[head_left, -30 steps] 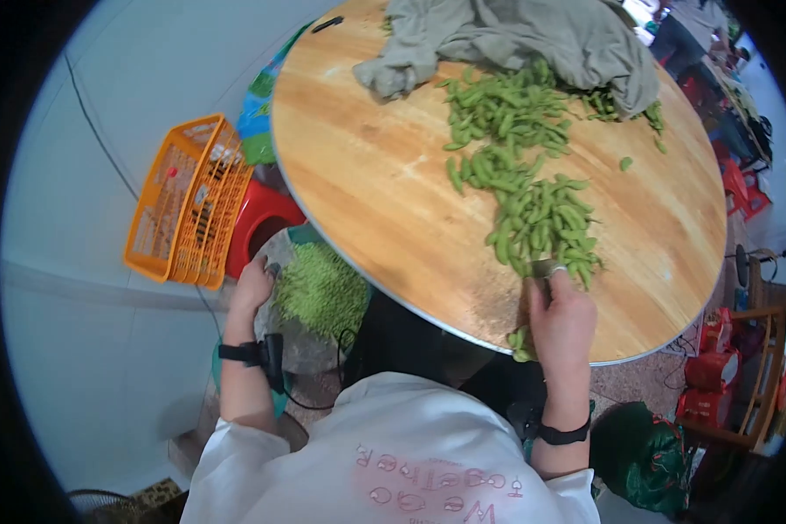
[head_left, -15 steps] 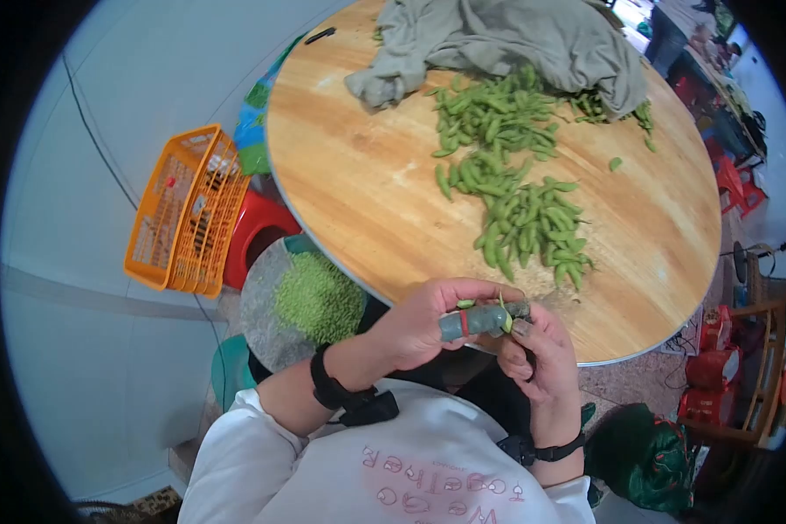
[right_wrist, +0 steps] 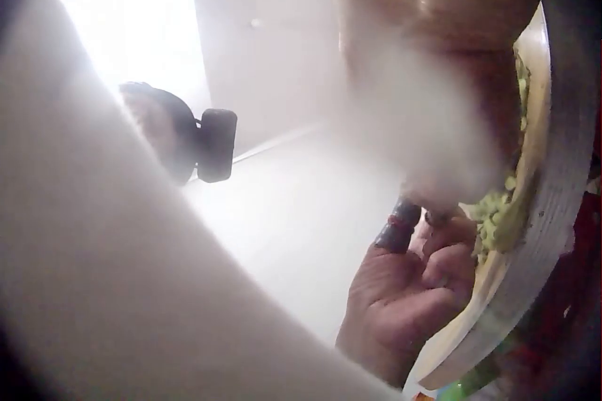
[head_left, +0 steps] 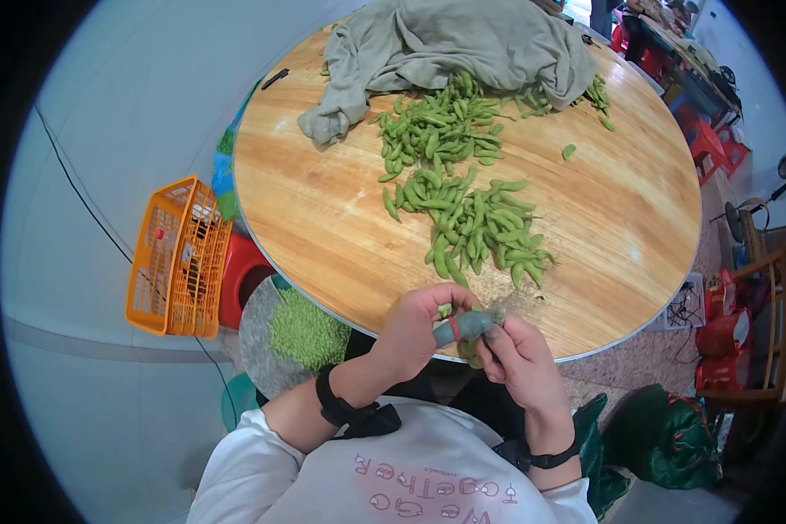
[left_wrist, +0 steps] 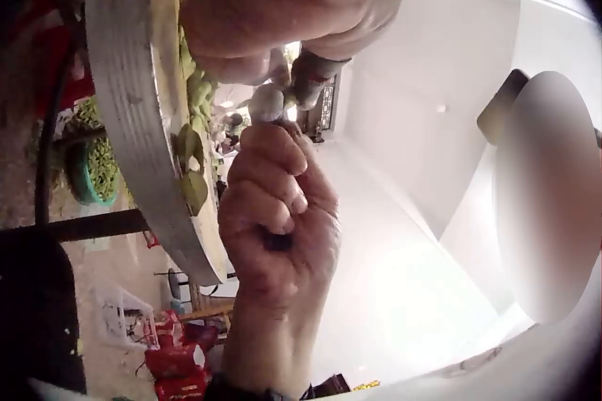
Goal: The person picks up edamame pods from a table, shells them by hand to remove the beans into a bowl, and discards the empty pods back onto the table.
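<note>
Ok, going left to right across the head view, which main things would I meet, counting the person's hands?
Orange basket, red stool, shelled beans, the person's left grip, the right grip, dark green sack.

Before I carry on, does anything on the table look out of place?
Mildly, yes: one green pod lies alone to the right of the main heap of pods, and a black pen-like object, seemingly stray, sits near the left edge of the tabletop. Fine debris also lies at the heap's near end.
</note>
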Available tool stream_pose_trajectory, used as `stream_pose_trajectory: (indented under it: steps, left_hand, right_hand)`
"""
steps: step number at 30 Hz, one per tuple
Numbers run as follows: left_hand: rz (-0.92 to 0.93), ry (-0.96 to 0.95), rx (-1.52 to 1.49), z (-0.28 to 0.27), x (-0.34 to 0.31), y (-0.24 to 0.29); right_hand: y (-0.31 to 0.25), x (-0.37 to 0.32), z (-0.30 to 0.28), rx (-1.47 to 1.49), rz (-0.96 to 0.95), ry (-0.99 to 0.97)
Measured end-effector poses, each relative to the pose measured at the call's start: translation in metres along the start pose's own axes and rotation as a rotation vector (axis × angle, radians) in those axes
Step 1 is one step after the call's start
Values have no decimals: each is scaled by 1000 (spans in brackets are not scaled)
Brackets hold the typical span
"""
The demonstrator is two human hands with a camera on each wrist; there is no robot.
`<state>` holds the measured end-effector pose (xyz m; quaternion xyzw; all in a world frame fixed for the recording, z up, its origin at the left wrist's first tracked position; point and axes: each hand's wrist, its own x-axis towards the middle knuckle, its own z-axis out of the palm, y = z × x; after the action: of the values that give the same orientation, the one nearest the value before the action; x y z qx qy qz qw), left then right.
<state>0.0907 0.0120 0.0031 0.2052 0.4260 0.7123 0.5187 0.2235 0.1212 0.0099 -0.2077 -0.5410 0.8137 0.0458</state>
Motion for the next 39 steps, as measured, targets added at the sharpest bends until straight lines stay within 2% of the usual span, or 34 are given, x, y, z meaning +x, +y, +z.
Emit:
stream_pose_trajectory:
  steps: [2, 4, 8, 10, 11, 13, 14, 16, 17, 18, 20, 22, 25, 26, 28, 30, 31, 32, 33, 34, 35, 36, 37, 38, 39]
  left_hand:
    - [-11, -45, 1, -2, -2, 0]
    - [-35, -136, -44, -8, -4, -2]
    - [-86, -174, -97, -15, -7, -6]
    - [117, 8, 344, -8, -7, -9]
    - [119, 10, 341, -10, -8, -9]
    - [159, 82, 396, -16, -10, -10]
    - [161, 84, 390, -16, -11, -8]
    - [152, 109, 322, -17, -16, 0]
    - [152, 114, 319, -23, -18, 1]
    - [103, 136, 357, -31, -19, 3]
    - [58, 155, 395, -36, -19, 5]
    - [282, -123, 941, -33, -20, 9]
    - [296, -54, 1077, -28, -19, 16]
    - [295, -51, 1074, -25, -17, 16]
    - [516, 111, 1199, -19, -12, 13]
    - [542, 92, 1246, -17, -7, 11]
    - [570, 70, 1293, -16, -5, 11]
    - [572, 65, 1292, -14, -3, 13]
    - [411, 74, 1140, -12, -2, 16]
    - [252, 85, 986, -11, -1, 18]
    - [251, 85, 986, -13, 1, 13]
    - [189, 89, 698, -18, 4, 8]
    - [126, 92, 411, -19, 6, 5]
    - [124, 90, 416, -19, 6, 3]
    - [90, 106, 282, -14, 6, 4]
  right_hand:
    - [-1, -1, 0, 8, 5, -10]
    - [-6, -3, 2, 292, 143, -61]
    - [-2, 0, 5, 270, 127, -80]
    - [2, 3, 11, -249, -124, 96]
    - [1, 5, 12, -252, -122, 94]
    - [-2, 9, 10, -32, 37, 102]
    - [-4, 11, 11, -38, 40, 101]
    - [-8, 16, 13, -201, -17, 67]
    - [-6, 22, 10, -371, -74, 129]
    - [-7, 30, 11, -373, -72, 126]
    - [-8, 44, 14, -1307, -438, 475]
    - [-2, 52, 16, -1390, -487, 481]
    - [3, 53, 17, -1443, -466, 426]
    - [3, 51, 14, -1333, -446, 430]
    - [2, 45, 9, -1224, -424, 432]
    - [-3, 34, 7, -978, -373, 270]
    - [-7, 29, 11, -978, -372, 274]
    - [-10, 25, 17, -707, -340, 267]
    - [-12, 22, 20, -436, -307, 257]
    - [-13, 19, 17, -436, -307, 258]
    - [-13, 16, 13, -271, -229, 226]
    - [-13, 13, 10, -105, -151, 193]
    - [-10, 11, 9, -168, -133, 115]
    - [-7, 9, 8, -163, -135, 116]
    - [-3, 6, 8, -42, -88, 46]
